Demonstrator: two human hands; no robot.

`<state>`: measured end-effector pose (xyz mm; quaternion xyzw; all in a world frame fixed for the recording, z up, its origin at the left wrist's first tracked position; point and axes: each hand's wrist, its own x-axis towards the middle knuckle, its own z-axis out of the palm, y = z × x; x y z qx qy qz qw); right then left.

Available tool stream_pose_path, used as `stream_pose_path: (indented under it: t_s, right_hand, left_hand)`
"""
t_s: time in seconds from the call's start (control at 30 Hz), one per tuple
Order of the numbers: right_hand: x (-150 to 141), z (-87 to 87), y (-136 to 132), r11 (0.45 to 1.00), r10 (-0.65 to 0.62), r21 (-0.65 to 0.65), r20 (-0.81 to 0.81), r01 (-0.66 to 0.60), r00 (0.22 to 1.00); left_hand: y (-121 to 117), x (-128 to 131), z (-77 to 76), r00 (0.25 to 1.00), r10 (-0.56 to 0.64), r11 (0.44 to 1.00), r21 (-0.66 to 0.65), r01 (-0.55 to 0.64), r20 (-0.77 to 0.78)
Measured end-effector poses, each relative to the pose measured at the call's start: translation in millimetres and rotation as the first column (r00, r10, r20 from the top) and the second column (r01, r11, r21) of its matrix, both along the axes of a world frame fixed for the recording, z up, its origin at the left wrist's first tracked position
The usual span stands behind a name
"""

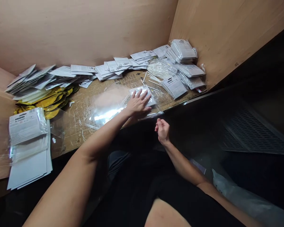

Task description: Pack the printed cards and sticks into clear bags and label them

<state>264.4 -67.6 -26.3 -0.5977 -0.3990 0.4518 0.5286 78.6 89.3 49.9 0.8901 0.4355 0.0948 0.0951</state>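
"Since your left grip is down on the bench, what lies under it?"

"A white packet in clear film, flat near the front edge. My fingers are spread over its top."

"And your right grip?"

"Just off that edge, fingers curled and pressed together (whether they pinch anything, I cannot tell)."

"What is around the packet?"

"Glossy clear plastic sheeting to its left, partly beneath my forearm. Thin white sticks lie just beyond it, and bagged printed cards are piled to the right."

"Anything further left?"

"Gold foil pieces, heaped in front of loose white printed cards that run along the back panel. Nearer me, a bagged card bundle rests on white sheets overhanging the edge."
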Motion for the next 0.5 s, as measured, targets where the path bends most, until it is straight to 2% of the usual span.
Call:
stream_pose_path:
  t_s: [0.03,0.07,0.13,0.2,0.23,0.3,0.33,0.4,0.5]
  right_hand:
    - [1.5,10.8,6.3,0.994,-0.039,0.108,0.159,0.022,0.986]
    - [1.6,21.7,15.2,0.976,-0.052,0.217,0.307,-0.017,0.95]
    - [-3.2,41.3,39.9,0.908,0.045,0.321,0.564,-0.269,0.824]
    - [-14.0,54.1,67.5,0.797,0.199,0.244,0.759,-0.553,0.621]
    - [-20.3,57.3,79.3,0.743,0.257,0.167,0.823,-0.648,0.506]
    - [-30.2,58.0,94.0,0.68,0.307,0.026,0.897,-0.733,0.317]
    - [-32.3,56.6,96.4,0.664,0.313,-0.018,0.914,-0.747,0.256]
    - [-28.9,53.8,93.8,0.624,0.327,-0.055,0.924,-0.779,0.196]
    - [-13.3,55.1,87.6,0.543,0.376,-0.034,0.903,-0.839,0.207]
  left_hand:
    - [8.2,-1.3,-1.7,1.0,0.012,1.0,0.009,-0.012,-0.012]
    - [17.2,-2.8,-3.2,1.0,0.023,1.0,0.013,-0.023,-0.02]
    - [33.4,-6.0,-6.0,0.999,0.041,0.999,0.018,-0.041,-0.02]
    - [43.1,-8.6,-9.2,0.999,0.048,0.998,0.038,-0.048,-0.009]
    - [45.1,-9.6,-11.1,0.999,0.049,0.997,0.052,-0.049,-0.001]
    - [44.8,-11.0,-15.2,0.999,0.04,0.996,0.074,-0.041,0.019]
    - [43.5,-11.5,-17.2,0.999,0.032,0.996,0.081,-0.034,0.03]
    - [40.9,-12.1,-20.6,0.999,0.021,0.996,0.086,-0.025,0.049]
    - [40.0,-12.2,-23.6,0.997,0.023,0.996,0.082,-0.029,0.074]
